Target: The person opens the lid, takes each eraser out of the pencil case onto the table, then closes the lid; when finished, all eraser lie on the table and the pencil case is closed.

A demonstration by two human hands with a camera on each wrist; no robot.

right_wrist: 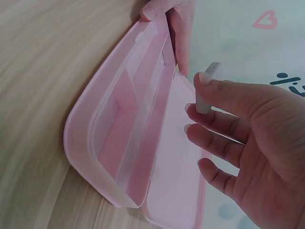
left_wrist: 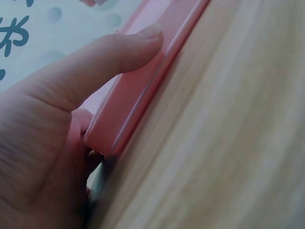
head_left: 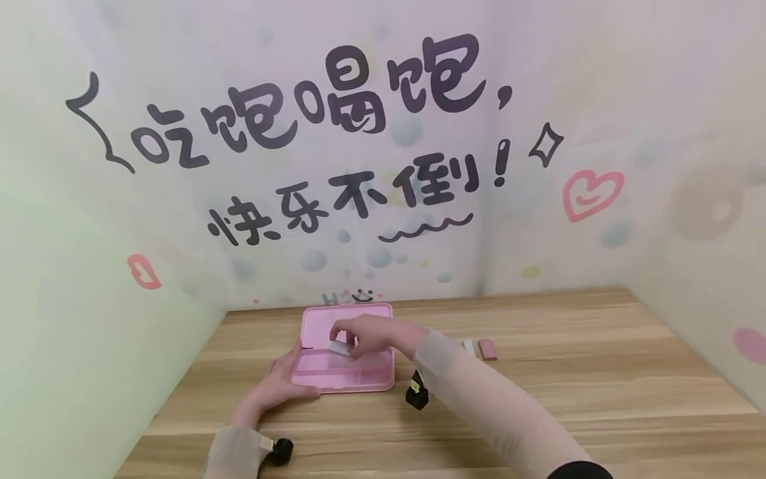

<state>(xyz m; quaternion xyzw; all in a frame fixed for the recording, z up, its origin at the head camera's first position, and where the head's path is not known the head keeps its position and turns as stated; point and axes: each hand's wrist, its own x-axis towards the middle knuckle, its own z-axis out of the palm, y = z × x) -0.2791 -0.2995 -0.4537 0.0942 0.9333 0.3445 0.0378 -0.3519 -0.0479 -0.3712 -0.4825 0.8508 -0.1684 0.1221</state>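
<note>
A pink pencil case [head_left: 377,384] lies on the table with its lid [right_wrist: 178,157] folded back toward the wall. My left hand [head_left: 281,382] grips its left end, thumb [left_wrist: 143,45] on the front wall and fingers round the far side. Over the case, my right hand [head_left: 371,332] pinches a small pale grey block [right_wrist: 208,88], like an eraser, between thumb and index finger. The other right fingers are loosely bent. Inside, dividers split the tray into compartments; in the right wrist view the visible ones hold nothing.
Right of the case, a pink eraser [head_left: 487,349] and a small whitish piece [head_left: 469,347] lie on the wooden table [head_left: 556,372]. A printed wall cloth [head_left: 419,266] stands behind, with side panels left and right. Black wrist cameras hang under both forearms.
</note>
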